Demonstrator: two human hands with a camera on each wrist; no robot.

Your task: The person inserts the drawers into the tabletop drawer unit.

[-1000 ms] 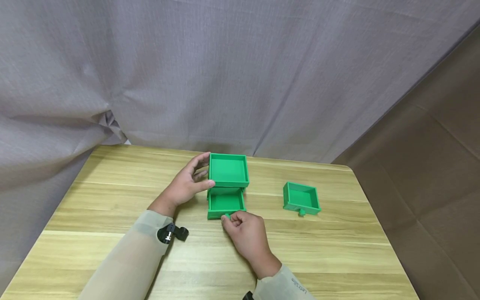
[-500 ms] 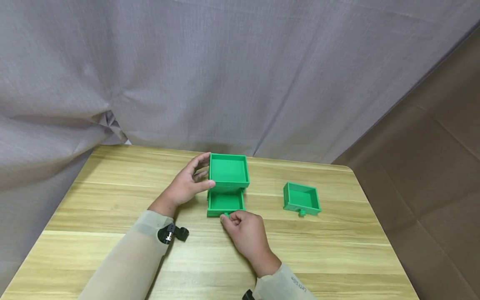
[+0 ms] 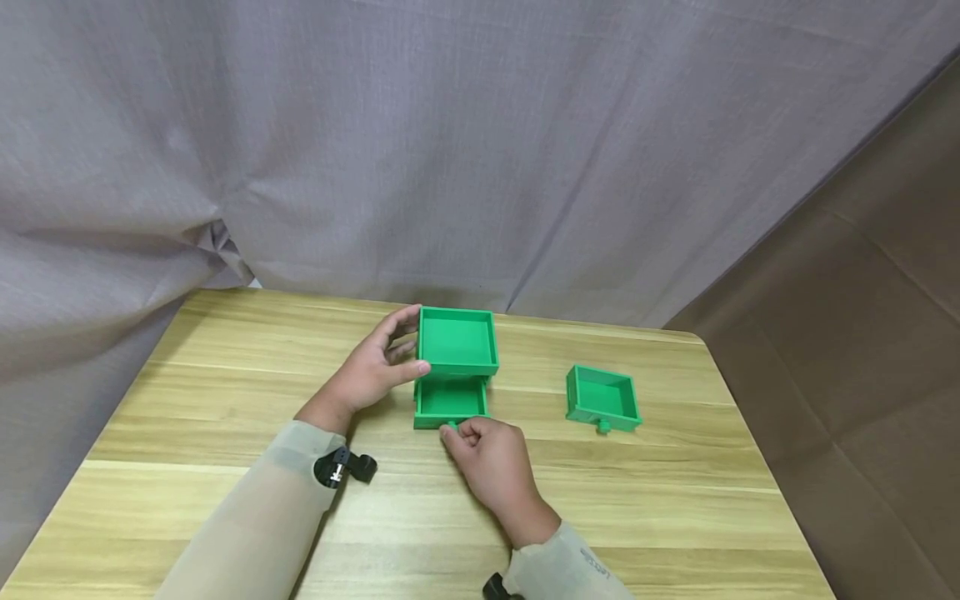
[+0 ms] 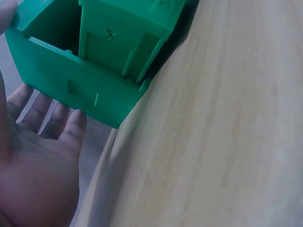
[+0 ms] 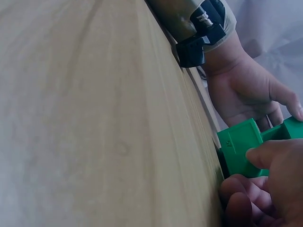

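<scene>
A green drawer cabinet (image 3: 457, 343) stands near the far edge of the wooden table (image 3: 225, 392). The left hand (image 3: 372, 371) grips its left side, fingers curled round the top frame. The lower drawer (image 3: 450, 404) sticks partly out toward the person (its front edge overhangs bare wood), and the right hand (image 3: 491, 462) pinches its knob (image 3: 452, 428). A second, loose drawer (image 3: 602, 397) lies well apart to the right, with open tabletop between.

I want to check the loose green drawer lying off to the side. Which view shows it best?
The head view: the loose drawer sits alone and open on the table, its knob facing the person. Neither wrist view shows it; both show only the cabinet by the hands.
</scene>
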